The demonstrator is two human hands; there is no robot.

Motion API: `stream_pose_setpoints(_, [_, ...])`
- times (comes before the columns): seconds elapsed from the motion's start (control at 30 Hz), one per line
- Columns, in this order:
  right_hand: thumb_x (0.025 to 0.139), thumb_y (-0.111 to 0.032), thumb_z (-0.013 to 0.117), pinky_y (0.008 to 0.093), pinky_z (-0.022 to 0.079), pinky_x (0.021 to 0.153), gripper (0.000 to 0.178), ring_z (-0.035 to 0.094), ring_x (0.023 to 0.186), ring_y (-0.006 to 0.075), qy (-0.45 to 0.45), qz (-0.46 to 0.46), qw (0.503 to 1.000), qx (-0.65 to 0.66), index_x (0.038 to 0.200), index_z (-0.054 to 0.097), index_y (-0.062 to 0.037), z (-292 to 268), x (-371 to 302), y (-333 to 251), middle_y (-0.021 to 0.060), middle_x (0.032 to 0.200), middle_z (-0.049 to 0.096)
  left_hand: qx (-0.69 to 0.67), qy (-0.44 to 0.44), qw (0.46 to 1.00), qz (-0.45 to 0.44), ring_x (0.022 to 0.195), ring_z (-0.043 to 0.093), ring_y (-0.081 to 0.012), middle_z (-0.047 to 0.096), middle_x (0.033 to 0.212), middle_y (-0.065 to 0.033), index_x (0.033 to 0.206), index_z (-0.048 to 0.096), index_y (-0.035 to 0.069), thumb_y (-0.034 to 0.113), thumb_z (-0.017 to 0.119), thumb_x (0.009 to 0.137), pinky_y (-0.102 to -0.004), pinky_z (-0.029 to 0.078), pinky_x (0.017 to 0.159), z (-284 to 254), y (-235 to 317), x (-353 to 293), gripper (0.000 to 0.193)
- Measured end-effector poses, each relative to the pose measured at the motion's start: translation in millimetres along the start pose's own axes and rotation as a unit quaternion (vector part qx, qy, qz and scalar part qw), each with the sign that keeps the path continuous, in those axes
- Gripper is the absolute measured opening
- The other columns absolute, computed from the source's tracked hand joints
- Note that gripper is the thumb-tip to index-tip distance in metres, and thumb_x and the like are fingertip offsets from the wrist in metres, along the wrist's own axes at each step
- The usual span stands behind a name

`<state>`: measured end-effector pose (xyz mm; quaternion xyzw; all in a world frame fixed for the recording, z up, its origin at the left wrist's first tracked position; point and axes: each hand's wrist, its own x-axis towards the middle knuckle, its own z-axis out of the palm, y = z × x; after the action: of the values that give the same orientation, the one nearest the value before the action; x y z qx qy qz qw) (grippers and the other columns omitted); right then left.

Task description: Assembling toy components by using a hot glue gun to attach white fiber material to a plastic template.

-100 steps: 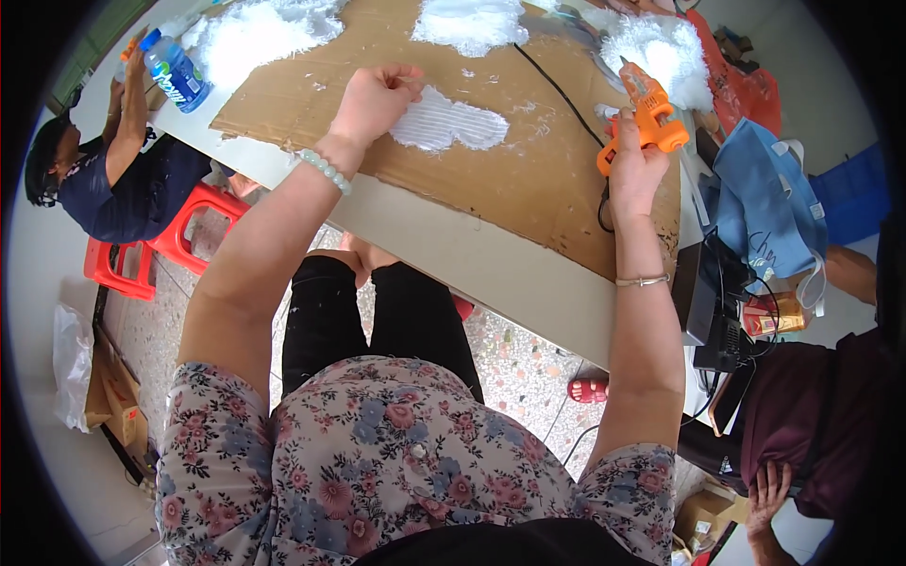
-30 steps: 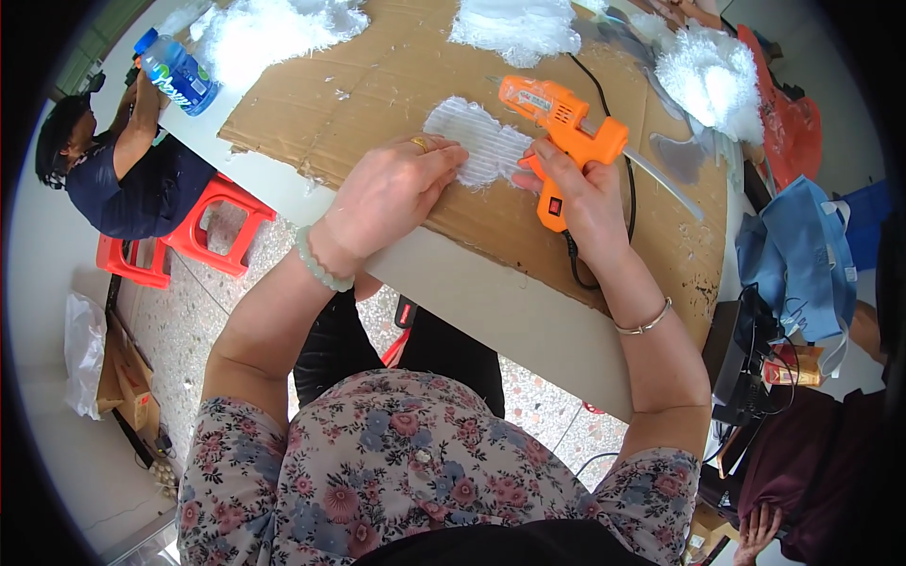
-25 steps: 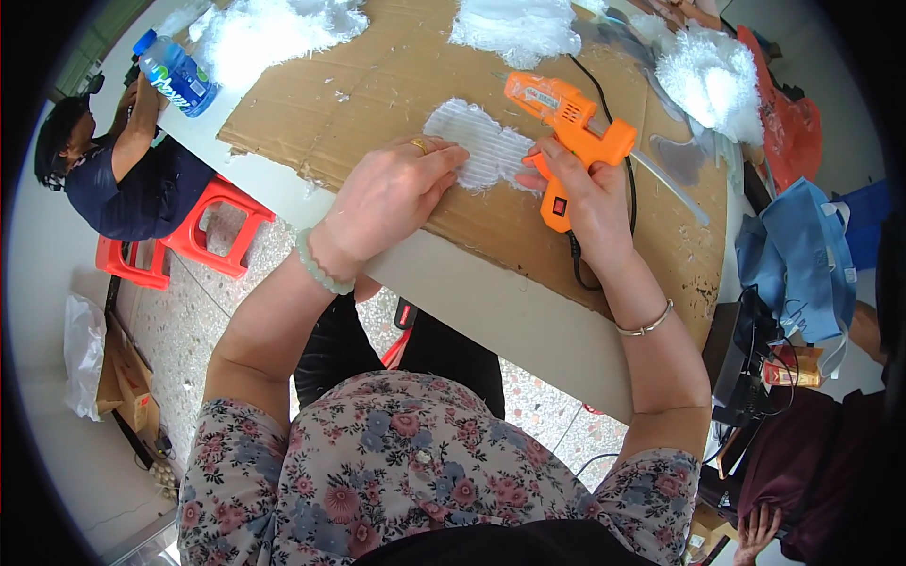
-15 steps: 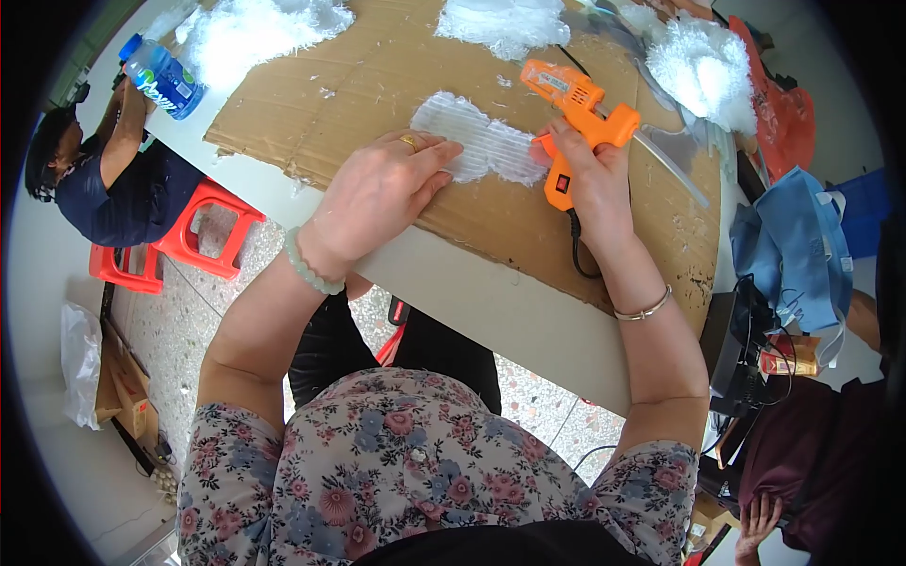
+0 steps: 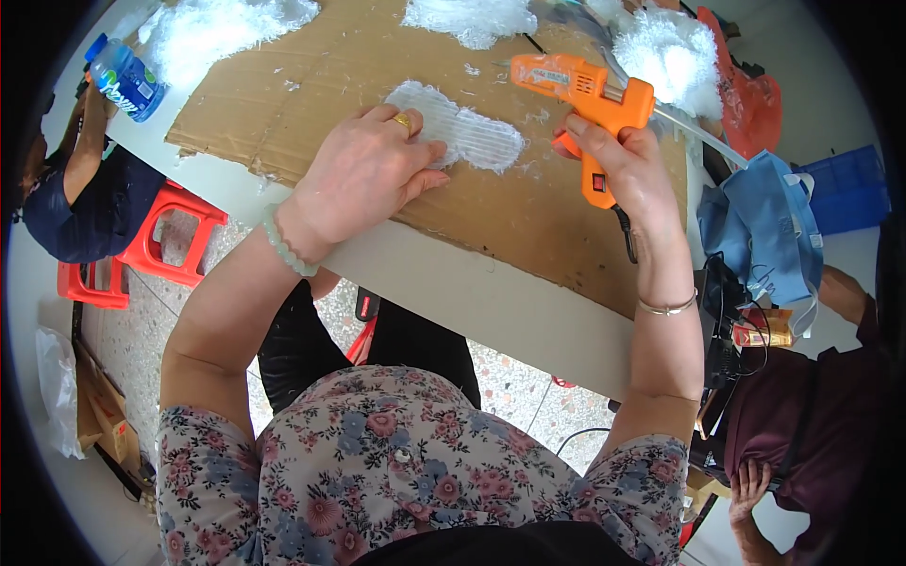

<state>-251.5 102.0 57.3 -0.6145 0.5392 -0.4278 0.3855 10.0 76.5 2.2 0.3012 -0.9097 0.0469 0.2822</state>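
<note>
My right hand (image 5: 623,156) is wrapped round the handle of an orange hot glue gun (image 5: 613,111). A white glue stick (image 5: 703,134) sticks out behind the gun, and the nozzle points left, above the cardboard (image 5: 330,85). On the cardboard lies a flat white ribbed pad (image 5: 462,132) with a narrowed middle and fuzzy edges. My left hand (image 5: 373,170) has its fingers curled at the pad's left part, gripping or pressing its near edge; the fingertips are partly hidden. The gun is apart from the pad, up and to its right.
Piles of white fibre (image 5: 222,33) lie along the far side, one more (image 5: 670,57) at the far right. A blue-capped bottle (image 5: 127,83) stands at the left table edge. Red stools (image 5: 175,231) and a person are at left, a blue bag (image 5: 769,212) and another person at right.
My right hand has lifted the glue gun away from the pad's right end, moving right. My left hand has stayed at the pad. The whole view has shifted slightly.
</note>
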Motion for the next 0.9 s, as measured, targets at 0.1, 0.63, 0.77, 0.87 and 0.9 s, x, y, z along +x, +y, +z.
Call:
stream_pose_setpoints(0.1, [0.089, -0.015, 0.06, 0.0275, 0.049, 0.078, 0.021, 0.061, 0.085, 0.0138, -0.024, 0.017, 0.999, -0.035, 0.103, 0.061, 0.0007, -10.2, -12.2, -0.4, 0.0068, 0.092, 0.065, -0.031, 0.012, 0.999, -0.001, 0.085, 0.057, -0.0247, 0.058, 0.084, -0.0079, 0.083, 0.067, 0.006, 0.025, 0.067, 0.077, -0.0343, 0.047, 0.078, 3.0, -3.9, 1.4, 0.02])
stream_pose_setpoints(0.63, [0.087, -0.017, 0.065, 0.023, 0.044, 0.069, 0.022, 0.053, 0.078, 0.0077, -0.034, 0.071, 0.99, -0.12, 0.101, 0.061, -0.0011, -20.1, -42.8, 18.6, -0.0001, 0.087, 0.061, -0.096, 0.01, 0.995, 0.008, 0.088, 0.057, -0.0272, 0.06, 0.088, -0.0093, 0.079, 0.06, 0.001, 0.022, 0.069, 0.074, -0.0365, 0.047, 0.08, 8.5, -8.0, 1.7, 0.023])
stream_pose_setpoints(0.77, [0.086, -0.019, 0.066, 0.0226, 0.043, 0.066, 0.021, 0.051, 0.074, 0.0068, -0.029, 0.084, 0.984, -0.152, 0.097, 0.062, -0.0021, -17.7, -40.9, 18.1, -0.0016, 0.083, 0.061, -0.095, 0.004, 0.995, 0.007, 0.088, 0.057, -0.0269, 0.06, 0.088, -0.0092, 0.079, 0.06, 0.001, 0.022, 0.069, 0.074, -0.0365, 0.046, 0.08, 8.6, -8.9, 1.3, 0.023])
stream_pose_setpoints(0.87, [0.086, -0.021, 0.067, 0.0229, 0.043, 0.065, 0.022, 0.051, 0.073, 0.0071, -0.026, 0.083, 0.981, -0.172, 0.096, 0.062, -0.0022, -15.7, -39.3, 17.5, -0.0015, 0.082, 0.061, -0.098, 0.009, 0.995, 0.009, 0.089, 0.057, -0.0267, 0.06, 0.088, -0.009, 0.078, 0.06, 0.001, 0.022, 0.068, 0.074, -0.0366, 0.046, 0.08, 9.2, -9.9, 0.8, 0.023])
stream_pose_setpoints(0.9, [0.086, -0.021, 0.067, 0.0233, 0.043, 0.065, 0.022, 0.051, 0.073, 0.0073, -0.026, 0.086, 0.978, -0.19, 0.096, 0.062, -0.0022, -14.9, -38.8, 17.2, -0.0012, 0.081, 0.061, -0.096, 0.01, 0.995, 0.01, 0.089, 0.057, -0.0266, 0.06, 0.088, -0.0089, 0.078, 0.06, 0.001, 0.022, 0.068, 0.074, -0.0365, 0.046, 0.08, 9.4, -10.3, 0.5, 0.022])
